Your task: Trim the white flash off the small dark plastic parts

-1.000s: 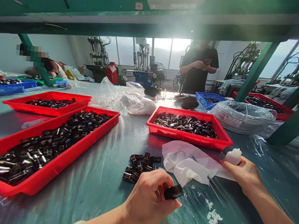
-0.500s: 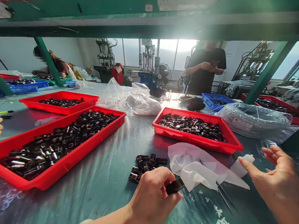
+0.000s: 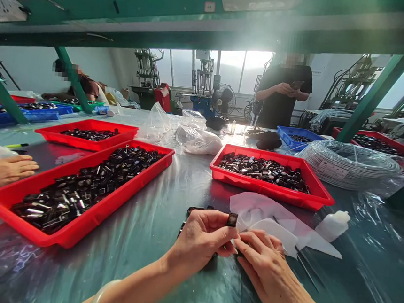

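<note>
My left hand pinches a small, dark, glossy black part between thumb and fingers. My right hand has come against it, its fingertips drawn together at the left fingertips. A bit of white shows there, and I cannot make out what the right fingers hold. Behind my left hand lie several loose black parts, mostly covered by it. Just beyond my right hand a crumpled white cloth is spread on the table, with thin dark tweezers beside it. A white squeeze bottle leans at the cloth's right end.
Red trays of black parts stand at left, behind it and ahead. A wrapped cable coil lies at right. Another person's hand is by the left tray. A green shelf beam crosses overhead.
My right hand has left the white bottle and moved left to meet my left hand. The black part is now raised and turned upright. The other person's hand has moved right, lying flatter.
</note>
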Motion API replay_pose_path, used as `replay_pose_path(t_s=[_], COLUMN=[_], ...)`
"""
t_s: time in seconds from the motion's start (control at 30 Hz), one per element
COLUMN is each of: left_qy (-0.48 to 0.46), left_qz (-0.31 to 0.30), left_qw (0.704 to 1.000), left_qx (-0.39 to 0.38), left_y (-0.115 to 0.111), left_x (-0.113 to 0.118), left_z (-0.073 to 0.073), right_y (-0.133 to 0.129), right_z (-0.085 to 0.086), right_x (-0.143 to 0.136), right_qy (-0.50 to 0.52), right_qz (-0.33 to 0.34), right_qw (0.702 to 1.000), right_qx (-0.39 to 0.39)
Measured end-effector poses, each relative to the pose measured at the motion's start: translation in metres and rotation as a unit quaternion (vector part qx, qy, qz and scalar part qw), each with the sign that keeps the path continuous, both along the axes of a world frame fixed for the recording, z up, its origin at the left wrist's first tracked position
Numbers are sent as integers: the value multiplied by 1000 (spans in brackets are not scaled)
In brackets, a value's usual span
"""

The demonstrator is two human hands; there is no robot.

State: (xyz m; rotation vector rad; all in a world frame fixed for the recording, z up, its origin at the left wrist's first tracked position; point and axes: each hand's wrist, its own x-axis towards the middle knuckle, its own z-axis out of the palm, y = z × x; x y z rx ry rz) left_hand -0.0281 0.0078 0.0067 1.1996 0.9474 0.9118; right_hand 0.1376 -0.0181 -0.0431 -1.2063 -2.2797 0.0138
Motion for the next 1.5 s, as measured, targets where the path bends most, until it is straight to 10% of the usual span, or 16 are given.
replay_pose_path(t_s=[0.87,1.17,1.5], left_qy=[-3,-5,6], left_qz=[-128,-140,-157], left_qw=[990,986,983], left_qx=[-61,-90,-97], left_y=[-5,-6,-7], left_x=[10,13,15], left_z=[-15,-18,-22], right_y=[6,0,-7], right_z=[-7,17,20], right_x=[14,26,22], right_qy=[28,304,282], right_qz=[-14,1,48], right_qw=[999,951,956], right_qx=[10,-56,-73])
